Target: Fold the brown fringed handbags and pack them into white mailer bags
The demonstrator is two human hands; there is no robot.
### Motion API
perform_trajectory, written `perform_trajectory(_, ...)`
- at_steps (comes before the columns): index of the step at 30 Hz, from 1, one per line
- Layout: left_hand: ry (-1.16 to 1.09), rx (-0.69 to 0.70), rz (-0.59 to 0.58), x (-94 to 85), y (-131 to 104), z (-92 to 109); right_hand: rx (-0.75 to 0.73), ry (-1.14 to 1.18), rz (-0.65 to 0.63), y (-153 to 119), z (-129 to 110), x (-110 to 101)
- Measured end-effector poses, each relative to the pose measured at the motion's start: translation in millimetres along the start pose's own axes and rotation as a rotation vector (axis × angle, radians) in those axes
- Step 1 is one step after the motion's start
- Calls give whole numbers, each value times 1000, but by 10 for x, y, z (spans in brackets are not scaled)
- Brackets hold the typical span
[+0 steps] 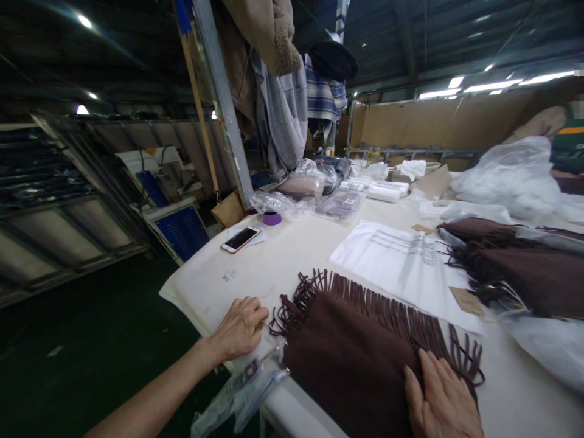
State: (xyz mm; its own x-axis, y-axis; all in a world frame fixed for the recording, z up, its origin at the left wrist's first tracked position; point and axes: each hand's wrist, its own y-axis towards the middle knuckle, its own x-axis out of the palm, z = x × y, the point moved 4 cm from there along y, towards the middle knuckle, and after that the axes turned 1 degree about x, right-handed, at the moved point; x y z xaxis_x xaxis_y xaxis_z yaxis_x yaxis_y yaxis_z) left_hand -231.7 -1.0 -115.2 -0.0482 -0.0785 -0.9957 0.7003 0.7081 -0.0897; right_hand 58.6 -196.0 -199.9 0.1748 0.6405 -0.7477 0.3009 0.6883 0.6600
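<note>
A dark brown fringed bag (347, 359) lies flat on the white-covered table (201, 286), its fringe spread along the far edge. Flat on the bag's right part rests my right hand (442, 395), fingers stretched out. My left hand (241, 325) is closed beside the bag's left corner, close to the fringe ends; whatever its fingers may hold is hidden. Below it, a clear plastic wrapping (246, 389) with metal fittings hangs from the bag's left side over the table edge. Beyond the fringe lies a white cloth (392, 261) with grey stripes.
More brown fringed pieces (524, 261) lie at right with a cardboard tag (466, 300). A phone (241, 239) and a purple tape roll (272, 218) sit at left. Behind are plastic-wrapped packs (340, 204) and a metal post (223, 103). A person's arm (542, 125) shows far right.
</note>
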Motion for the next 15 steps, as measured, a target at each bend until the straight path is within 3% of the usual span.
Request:
perform_trajectory(5,-13,-53,-25,-73,-132,2,-6,24,3,-19,43,38)
perform_trajectory(10,-228,-94,9,4,-142,165,26,32,29,-38,77,87)
perform_trajectory(15,-373,-61,161,30,-102,307,25,54,-4,-30,144,79)
